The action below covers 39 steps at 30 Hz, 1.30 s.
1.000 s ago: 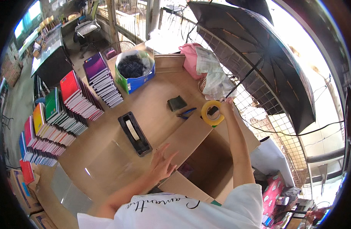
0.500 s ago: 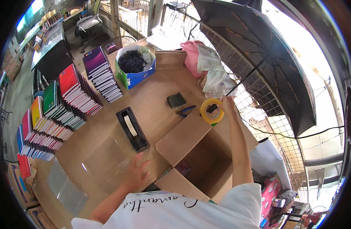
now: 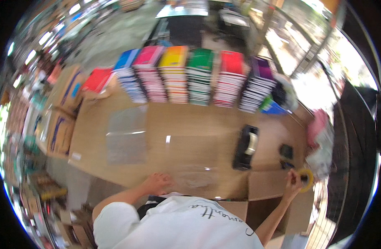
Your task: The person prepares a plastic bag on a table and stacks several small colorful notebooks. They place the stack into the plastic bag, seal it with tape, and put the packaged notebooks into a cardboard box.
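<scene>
At the table [image 3: 190, 124] edge, a yellow tape roll [image 3: 306, 179] is held ready by the right hand [image 3: 293, 181], while clear plastic [image 3: 196, 179] is pinned flat by the left hand [image 3: 158, 183].

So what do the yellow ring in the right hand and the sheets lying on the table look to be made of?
Yellow ring of tape: probably glossy plastic film on a roll; blurred. Clear flat sheets: thin transparent plastic, since the brown tabletop shows through and edges catch glare.
</scene>
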Tool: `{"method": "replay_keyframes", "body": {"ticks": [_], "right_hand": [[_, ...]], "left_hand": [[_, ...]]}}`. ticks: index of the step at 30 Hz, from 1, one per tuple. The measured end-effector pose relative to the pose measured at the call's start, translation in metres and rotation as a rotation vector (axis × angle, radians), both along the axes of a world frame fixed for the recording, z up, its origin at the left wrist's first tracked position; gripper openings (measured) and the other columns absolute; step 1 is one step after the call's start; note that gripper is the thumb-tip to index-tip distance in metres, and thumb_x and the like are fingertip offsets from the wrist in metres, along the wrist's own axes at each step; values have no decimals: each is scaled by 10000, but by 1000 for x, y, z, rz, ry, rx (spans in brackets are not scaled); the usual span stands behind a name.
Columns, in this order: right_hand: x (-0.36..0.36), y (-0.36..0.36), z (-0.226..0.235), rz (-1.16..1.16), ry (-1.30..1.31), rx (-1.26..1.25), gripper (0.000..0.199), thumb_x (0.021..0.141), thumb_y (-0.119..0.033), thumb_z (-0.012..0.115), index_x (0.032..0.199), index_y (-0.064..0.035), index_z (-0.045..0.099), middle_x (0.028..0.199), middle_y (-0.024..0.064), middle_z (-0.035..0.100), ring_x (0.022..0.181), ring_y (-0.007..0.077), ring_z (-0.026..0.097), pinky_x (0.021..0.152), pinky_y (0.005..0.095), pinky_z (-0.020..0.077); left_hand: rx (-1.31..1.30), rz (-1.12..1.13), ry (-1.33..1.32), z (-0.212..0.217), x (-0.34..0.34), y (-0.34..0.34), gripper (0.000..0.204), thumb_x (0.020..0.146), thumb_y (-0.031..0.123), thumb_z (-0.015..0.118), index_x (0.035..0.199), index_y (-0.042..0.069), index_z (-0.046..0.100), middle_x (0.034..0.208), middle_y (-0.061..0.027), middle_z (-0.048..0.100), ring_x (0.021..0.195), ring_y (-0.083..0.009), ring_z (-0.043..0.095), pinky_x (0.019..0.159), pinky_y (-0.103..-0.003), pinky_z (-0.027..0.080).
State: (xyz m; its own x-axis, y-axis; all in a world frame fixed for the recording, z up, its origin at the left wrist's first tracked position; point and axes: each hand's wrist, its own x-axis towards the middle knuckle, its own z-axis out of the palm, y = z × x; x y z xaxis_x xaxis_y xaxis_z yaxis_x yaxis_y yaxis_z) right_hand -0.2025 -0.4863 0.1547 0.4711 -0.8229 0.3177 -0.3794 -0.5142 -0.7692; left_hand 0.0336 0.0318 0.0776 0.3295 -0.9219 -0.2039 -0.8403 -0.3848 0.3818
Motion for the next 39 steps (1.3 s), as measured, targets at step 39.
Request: {"method": "replay_keyframes", "body": {"ticks": [39], "right_hand": [[677,458,172,698,-30,81,498,705,-101,724,1087,42,439,1076,261,585,991,397,601,848,414,507]], "left_hand": [[-1112,1303,19,180,452,90,777,684,340,802,1283,34,413,1248,-178,493,1148,-343,482,953,-468,421]]}}
